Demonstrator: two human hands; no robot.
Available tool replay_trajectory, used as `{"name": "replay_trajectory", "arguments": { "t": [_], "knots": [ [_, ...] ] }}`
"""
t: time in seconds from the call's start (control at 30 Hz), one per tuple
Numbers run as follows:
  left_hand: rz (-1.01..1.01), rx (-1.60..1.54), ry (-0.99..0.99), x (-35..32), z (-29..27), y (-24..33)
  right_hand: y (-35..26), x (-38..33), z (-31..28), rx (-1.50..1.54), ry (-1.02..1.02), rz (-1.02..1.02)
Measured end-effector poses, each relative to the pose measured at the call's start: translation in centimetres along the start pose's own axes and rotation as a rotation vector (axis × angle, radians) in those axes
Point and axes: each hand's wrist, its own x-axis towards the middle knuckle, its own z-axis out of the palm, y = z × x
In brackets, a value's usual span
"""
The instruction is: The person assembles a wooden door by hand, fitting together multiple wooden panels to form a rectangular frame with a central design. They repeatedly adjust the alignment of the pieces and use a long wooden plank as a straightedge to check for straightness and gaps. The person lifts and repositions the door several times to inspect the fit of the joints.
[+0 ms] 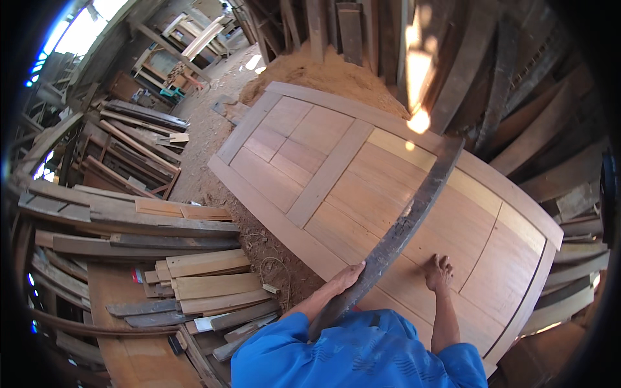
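A large panelled wooden door (pixel 336 155) lies flat in front of me, pale reddish-brown, with a frame and a crossbar. Across it slants a long dark wooden plank (pixel 414 223), running from beside my body to the door's far right edge. My left hand (pixel 346 278) grips the plank's left side near its close end, the fingertips partly hidden. To the right of the plank, my right hand (pixel 440 271) is on the door's panel, fingers spread and holding nothing.
Stacked boards (pixel 213 281) lie to the left, along with more timber (pixel 136 155) farther off. Sawdust (pixel 323 71) is heaped beyond the door's far edge. Upright planks (pixel 349 32) lean at the back and right. A thin cord (pixel 279 262) lies on the ground left of the door.
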Motion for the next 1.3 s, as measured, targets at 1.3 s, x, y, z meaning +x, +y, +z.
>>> {"name": "replay_trajectory", "arguments": {
  "t": [1.3],
  "knots": [
    [-0.050, -0.123, 0.477, -4.6, -26.6, -18.5, -18.7, -2.7, 4.4, 0.013, -0.409, 0.139]
  ]
}}
